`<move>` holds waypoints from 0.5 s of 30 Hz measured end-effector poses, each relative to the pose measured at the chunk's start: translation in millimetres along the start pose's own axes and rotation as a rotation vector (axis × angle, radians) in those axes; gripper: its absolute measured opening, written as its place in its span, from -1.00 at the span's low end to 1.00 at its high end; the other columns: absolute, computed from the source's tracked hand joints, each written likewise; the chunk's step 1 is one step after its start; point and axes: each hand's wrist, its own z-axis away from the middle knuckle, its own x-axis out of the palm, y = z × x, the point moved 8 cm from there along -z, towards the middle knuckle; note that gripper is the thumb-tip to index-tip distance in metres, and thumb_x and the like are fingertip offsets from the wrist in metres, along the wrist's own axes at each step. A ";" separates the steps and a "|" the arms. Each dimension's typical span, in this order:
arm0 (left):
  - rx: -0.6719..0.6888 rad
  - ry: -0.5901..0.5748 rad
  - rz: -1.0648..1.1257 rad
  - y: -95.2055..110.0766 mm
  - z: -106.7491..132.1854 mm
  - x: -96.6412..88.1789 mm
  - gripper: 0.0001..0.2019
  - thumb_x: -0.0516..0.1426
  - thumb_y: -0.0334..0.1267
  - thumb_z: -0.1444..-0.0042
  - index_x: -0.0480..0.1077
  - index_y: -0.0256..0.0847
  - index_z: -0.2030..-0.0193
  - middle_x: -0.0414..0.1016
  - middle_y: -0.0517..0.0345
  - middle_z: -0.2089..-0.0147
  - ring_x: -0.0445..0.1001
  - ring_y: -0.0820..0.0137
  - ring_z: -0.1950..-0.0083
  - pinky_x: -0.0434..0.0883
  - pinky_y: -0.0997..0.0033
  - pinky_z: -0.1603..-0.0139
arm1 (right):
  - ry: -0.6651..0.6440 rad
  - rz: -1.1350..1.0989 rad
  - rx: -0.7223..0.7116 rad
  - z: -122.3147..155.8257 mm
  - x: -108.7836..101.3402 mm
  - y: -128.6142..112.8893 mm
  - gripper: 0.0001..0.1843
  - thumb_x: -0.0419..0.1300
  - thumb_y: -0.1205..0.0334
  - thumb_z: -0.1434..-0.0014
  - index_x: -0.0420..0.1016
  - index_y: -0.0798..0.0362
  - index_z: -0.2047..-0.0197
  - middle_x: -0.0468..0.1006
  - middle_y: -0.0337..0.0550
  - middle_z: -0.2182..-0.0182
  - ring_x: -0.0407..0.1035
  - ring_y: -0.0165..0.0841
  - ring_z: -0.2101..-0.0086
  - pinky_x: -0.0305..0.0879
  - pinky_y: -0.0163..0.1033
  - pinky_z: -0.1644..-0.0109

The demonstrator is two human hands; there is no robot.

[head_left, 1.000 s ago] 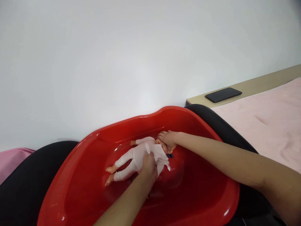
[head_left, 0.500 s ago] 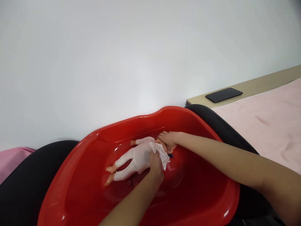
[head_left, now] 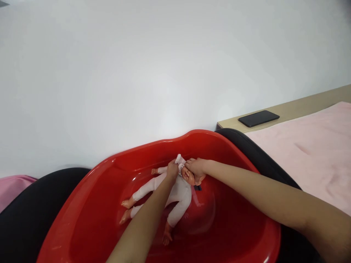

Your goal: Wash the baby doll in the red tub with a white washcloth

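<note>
A doll (head_left: 179, 193) in a white one-piece suit lies on its back in a red plastic basin (head_left: 131, 153), its legs towards the left. My right hand (head_left: 196, 167) is curved over the top of the doll's head and holds it. My left hand (head_left: 172, 170) is shut on a small white cloth (head_left: 179, 160), pressing it beside the doll's face. My left forearm covers part of the doll's legs and middle. One doll arm stretches down towards the basin's near side.
The red basin sits on a black padded surface (head_left: 35, 197). A pink blanket (head_left: 301, 157) lies to the right, with a black phone (head_left: 259, 118) on a beige ledge (head_left: 274, 122) behind it. A pink cloth (head_left: 13, 188) shows at far left, before a white wall (head_left: 164, 73).
My left hand has moved up from the doll's chest to its face, carrying the cloth. The doll's lower arm now shows, and the view has tilted slightly.
</note>
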 end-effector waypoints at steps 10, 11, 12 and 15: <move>0.047 -0.147 -0.162 4.5 41.6 -2.0 -0.80 0.13 -0.47 0.07 0.58 -0.23 0.37 0.61 0.04 0.31 0.47 0.25 0.25 0.34 0.34 0.18 | -0.010 0.029 0.003 6.1 -5.5 -6.1 0.04 0.59 -0.02 0.32 0.40 0.06 -0.24 0.43 0.10 -0.19 0.36 0.03 -0.14 0.41 -0.05 -0.08; 0.047 -0.148 -0.161 6.2 46.1 -3.1 -0.78 0.12 -0.47 0.06 0.59 -0.23 0.35 0.61 0.04 0.31 0.48 0.25 0.26 0.35 0.34 0.17 | -0.011 0.027 -0.002 6.1 -5.4 -5.9 0.01 0.59 -0.02 0.31 0.42 0.06 -0.22 0.44 0.10 -0.18 0.37 0.04 -0.14 0.41 -0.05 -0.07; 0.042 -0.137 -0.150 7.6 49.4 -3.8 -0.77 0.11 -0.47 0.03 0.60 -0.22 0.33 0.60 0.04 0.31 0.48 0.26 0.27 0.35 0.33 0.17 | -0.007 0.021 -0.003 6.0 -5.5 -5.3 -0.01 0.59 -0.02 0.32 0.44 0.07 -0.20 0.45 0.11 -0.17 0.38 0.04 -0.13 0.42 -0.04 -0.07; 0.018 -0.061 -0.088 10.3 53.7 -3.0 -0.74 0.09 -0.47 -0.02 0.59 -0.23 0.25 0.60 0.03 0.30 0.49 0.24 0.26 0.38 0.29 0.12 | 0.037 -0.005 0.006 5.9 -8.4 -3.0 -0.01 0.59 -0.02 0.34 0.44 0.11 -0.17 0.47 0.13 -0.15 0.41 0.03 -0.10 0.43 -0.04 -0.06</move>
